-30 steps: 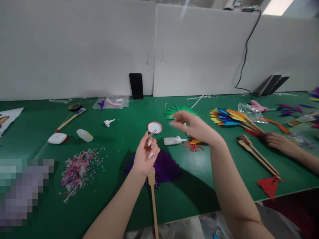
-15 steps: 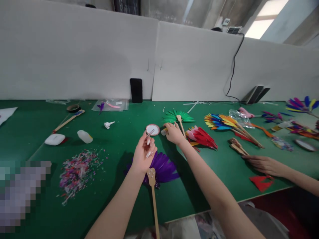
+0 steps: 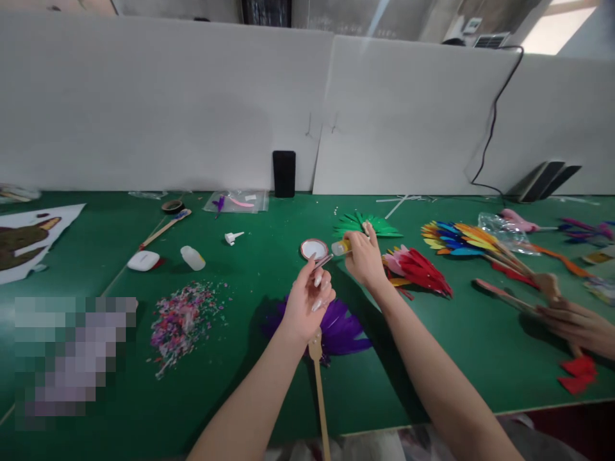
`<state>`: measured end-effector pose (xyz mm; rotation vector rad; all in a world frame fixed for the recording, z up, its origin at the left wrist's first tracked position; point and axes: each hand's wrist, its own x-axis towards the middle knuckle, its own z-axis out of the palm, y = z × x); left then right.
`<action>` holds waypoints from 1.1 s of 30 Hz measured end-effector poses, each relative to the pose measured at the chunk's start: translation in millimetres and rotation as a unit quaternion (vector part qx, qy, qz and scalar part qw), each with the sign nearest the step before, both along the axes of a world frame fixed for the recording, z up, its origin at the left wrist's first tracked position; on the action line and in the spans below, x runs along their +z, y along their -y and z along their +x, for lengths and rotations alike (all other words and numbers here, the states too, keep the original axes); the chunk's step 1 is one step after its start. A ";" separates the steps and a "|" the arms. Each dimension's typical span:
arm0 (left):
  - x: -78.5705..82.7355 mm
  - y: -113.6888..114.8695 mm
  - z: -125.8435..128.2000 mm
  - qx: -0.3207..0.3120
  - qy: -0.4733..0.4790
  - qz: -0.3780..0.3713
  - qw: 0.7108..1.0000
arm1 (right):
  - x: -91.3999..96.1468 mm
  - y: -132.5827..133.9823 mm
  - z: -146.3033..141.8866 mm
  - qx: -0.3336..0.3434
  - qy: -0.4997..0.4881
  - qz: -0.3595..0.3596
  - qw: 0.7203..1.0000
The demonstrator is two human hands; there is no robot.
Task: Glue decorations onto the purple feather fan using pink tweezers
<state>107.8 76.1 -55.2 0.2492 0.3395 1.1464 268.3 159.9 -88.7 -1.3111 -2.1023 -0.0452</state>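
My left hand (image 3: 310,301) pinches slim metal tweezers (image 3: 324,261), tips angled up and right beside a small round dish (image 3: 314,250) with a reddish rim. In my right hand (image 3: 365,259) is a small clear bottle with a yellow label (image 3: 341,247), tilted over with its end toward the dish and tweezers. Below my left hand lies a purple feather fan (image 3: 343,330), partly covered by it, with a wooden handle (image 3: 318,378) pointing toward me. Just beyond my right hand is a green feather fan (image 3: 384,225).
Left of my hands lie colourful scraps (image 3: 180,320), a white bottle (image 3: 193,258) and a white nozzle cap (image 3: 233,237). Red feathers (image 3: 425,272) and multicoloured fans (image 3: 461,238) lie to the right. A co-worker's hand (image 3: 579,326) holds a wooden piece. A black phone (image 3: 284,174) leans on the partition.
The view has turned leftward. My right hand has brought the bottle up and tilted it near the tweezers. The co-worker's hand has raised a wooden piece.
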 end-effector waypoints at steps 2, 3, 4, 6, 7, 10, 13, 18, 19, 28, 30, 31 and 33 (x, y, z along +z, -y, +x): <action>1.0 0.1 -1.2 -0.002 0.008 0.006 1.000 | 6.8 3.1 2.0 -0.010 -0.064 0.020 0.998; 1.1 0.1 -1.8 -0.002 0.011 0.008 1.000 | 11.2 5.0 2.0 -0.017 -0.101 0.031 0.994; 1.1 0.0 -2.2 -0.001 0.014 0.010 1.000 | 16.5 7.1 1.1 -0.024 -0.139 0.040 0.989; 0.9 0.0 -2.7 0.001 0.014 0.012 1.000 | 30.4 11.4 -3.7 -0.032 -0.215 0.050 0.975; 0.8 0.0 -2.6 0.001 0.011 0.012 1.000 | 39.0 13.5 -7.3 -0.032 -0.247 0.052 0.967; 1.5 0.2 -2.3 0.000 0.002 0.011 1.000 | 69.5 19.6 -19.2 0.005 -0.354 0.035 0.935; 3.0 -0.3 -2.8 0.005 -0.004 0.005 1.000 | 100.9 26.1 -27.3 0.130 -0.538 -0.060 0.831; 4.5 -1.3 -4.5 0.021 -0.003 -0.002 1.000 | 136.2 35.8 -34.6 0.195 -0.624 -0.141 0.744; 4.5 -1.2 -4.4 0.021 -0.004 0.001 1.000 | 139.9 37.2 -36.6 0.202 -0.640 -0.150 0.726; 0.3 -1.7 -4.1 0.010 0.020 0.013 1.000 | 139.5 42.7 -49.2 0.234 -0.639 -0.216 0.700; -0.6 -0.3 -4.6 0.012 0.017 0.014 1.000 | 137.8 43.9 -47.3 0.208 -0.643 -0.211 0.707; -1.2 1.1 -4.6 0.014 0.013 0.014 1.000 | 137.2 44.7 -45.8 0.199 -0.646 -0.211 0.706; -3.0 3.7 -4.1 0.019 0.006 0.014 1.000 | 135.4 45.5 -42.2 0.200 -0.658 -0.210 0.695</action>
